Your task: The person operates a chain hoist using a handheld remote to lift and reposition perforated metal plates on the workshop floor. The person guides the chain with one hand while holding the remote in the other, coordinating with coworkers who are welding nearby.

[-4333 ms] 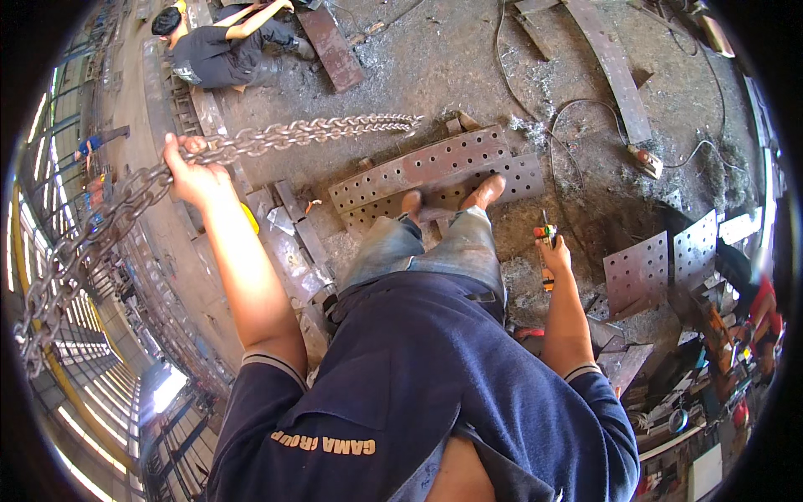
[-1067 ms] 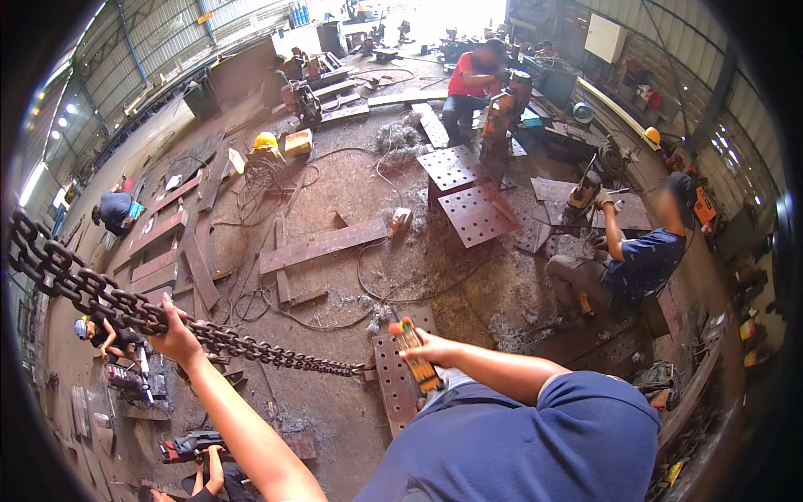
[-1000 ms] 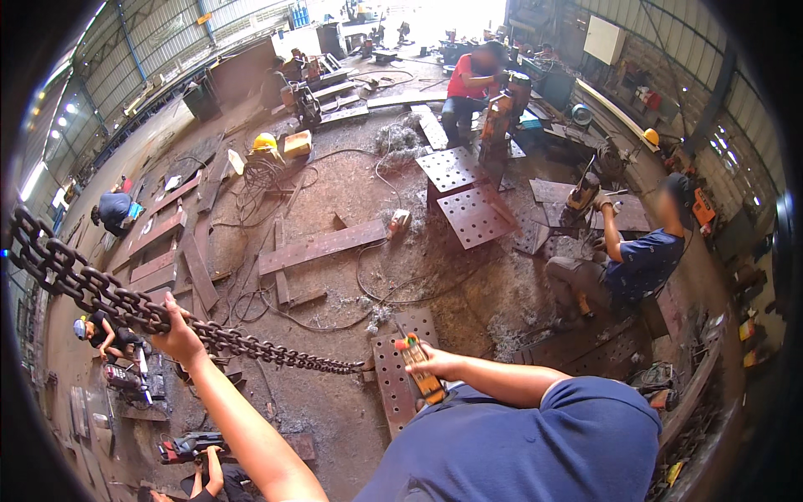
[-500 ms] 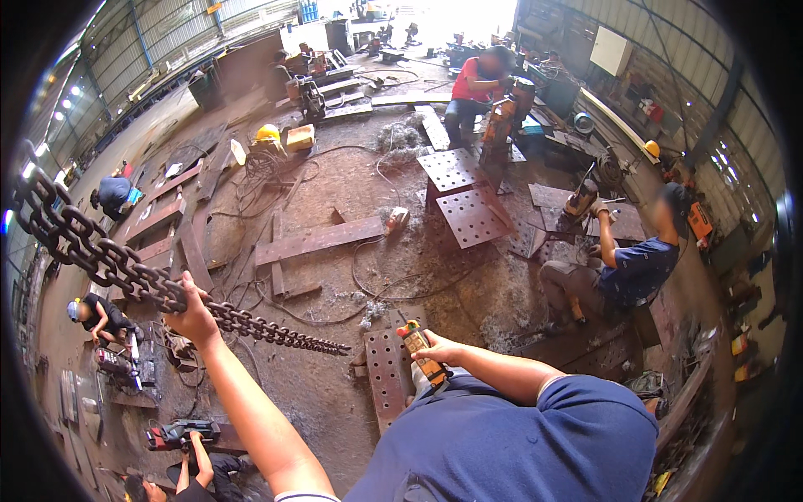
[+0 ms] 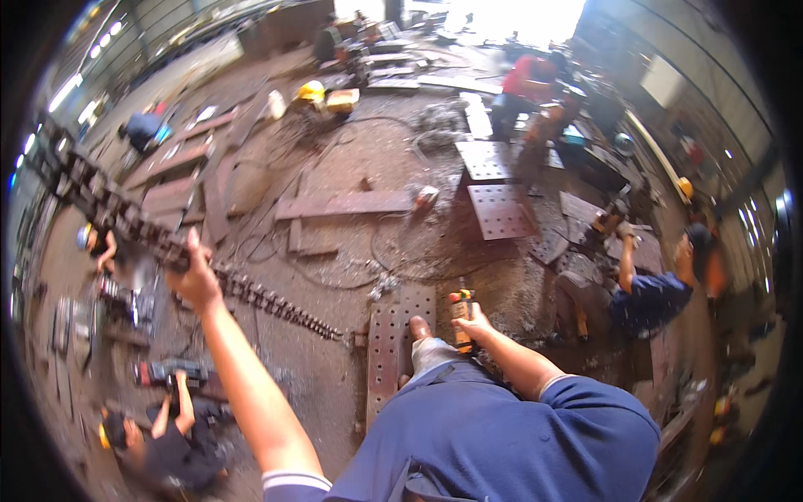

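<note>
A heavy steel chain (image 5: 125, 213) runs slantwise from the upper left down toward the middle, its links blurred by motion. Partway along it, my left hand (image 5: 197, 280) is closed round the links with the thumb up. Beyond the hand the chain tapers off toward a drilled steel plate (image 5: 386, 356) on the floor. My right hand (image 5: 477, 328) is wrapped round a yellow-and-black handheld remote control (image 5: 461, 311), held nearly upright in front of my body. The buttons are too blurred to make out. My shoe (image 5: 420, 328) rests on the drilled plate.
Two perforated plates (image 5: 500, 211) stand ahead. A long steel bar (image 5: 345, 204) and cables lie across the floor. One person (image 5: 657, 284) works at the right, another in red (image 5: 531, 79) at the far side. Several more crouch at the left, one over a machine (image 5: 171, 373).
The whole view has swung left, so the surroundings sit further right. My right hand has shifted right, and the remote control is more upright. My shoe has come into sight. Both hands keep their grip.
</note>
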The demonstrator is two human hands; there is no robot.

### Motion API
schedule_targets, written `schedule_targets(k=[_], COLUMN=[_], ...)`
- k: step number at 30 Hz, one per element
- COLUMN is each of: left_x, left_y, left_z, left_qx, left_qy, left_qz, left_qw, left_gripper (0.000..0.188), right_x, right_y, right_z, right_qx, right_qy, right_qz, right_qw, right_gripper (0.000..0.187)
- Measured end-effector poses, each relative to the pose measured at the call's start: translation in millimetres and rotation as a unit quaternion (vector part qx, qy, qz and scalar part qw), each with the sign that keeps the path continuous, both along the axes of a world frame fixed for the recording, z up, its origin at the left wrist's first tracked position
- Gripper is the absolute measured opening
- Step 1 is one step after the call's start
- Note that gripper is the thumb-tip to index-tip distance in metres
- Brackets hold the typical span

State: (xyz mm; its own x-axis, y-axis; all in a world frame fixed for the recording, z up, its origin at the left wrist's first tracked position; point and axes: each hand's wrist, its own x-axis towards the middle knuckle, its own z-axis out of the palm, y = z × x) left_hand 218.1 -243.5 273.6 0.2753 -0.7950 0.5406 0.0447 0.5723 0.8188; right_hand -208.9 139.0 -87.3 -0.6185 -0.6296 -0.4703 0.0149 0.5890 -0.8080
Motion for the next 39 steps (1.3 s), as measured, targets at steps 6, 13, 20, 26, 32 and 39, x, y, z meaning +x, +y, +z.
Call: schedule_targets(k=[6, 13, 20, 26, 32, 39], left_x=[31, 66, 80, 93, 100, 97], left_y=[2, 48, 77, 103, 123, 125], left_z=[2, 15, 22, 26, 33, 40], left_qx=[-0.029, -0.025, -0.053, -0.038, -0.049, -0.070], left_qy=[0.013, -0.003, -0.002, -0.002, 0.019, 0.009], left_qz=[0.018, 0.059, 0.084, 0.112, 0.100, 0.128], left_qw=[0.999, 0.998, 0.995, 0.993, 0.994, 0.989], left_gripper=[0.019, 0.019, 0.010, 0.017, 0.019, 0.025], right_x=[-33, -38, -37, -26, -17, -39], right_y=[31, 70, 27, -25, -42, -24], right_z=[4, -3, -15, -28, -46, -63], right_qx=[0.207, 0.297, 0.240, 0.105, 0.058, 0.080], right_qy=[0.239, 0.287, 0.276, 0.160, 0.135, 0.112], right_qz=[0.196, 0.375, 0.404, 0.460, 0.466, 0.517], right_qw=[0.928, 0.830, 0.838, 0.867, 0.872, 0.845], right_gripper=[0.069, 0.068, 0.071, 0.081, 0.093, 0.100])
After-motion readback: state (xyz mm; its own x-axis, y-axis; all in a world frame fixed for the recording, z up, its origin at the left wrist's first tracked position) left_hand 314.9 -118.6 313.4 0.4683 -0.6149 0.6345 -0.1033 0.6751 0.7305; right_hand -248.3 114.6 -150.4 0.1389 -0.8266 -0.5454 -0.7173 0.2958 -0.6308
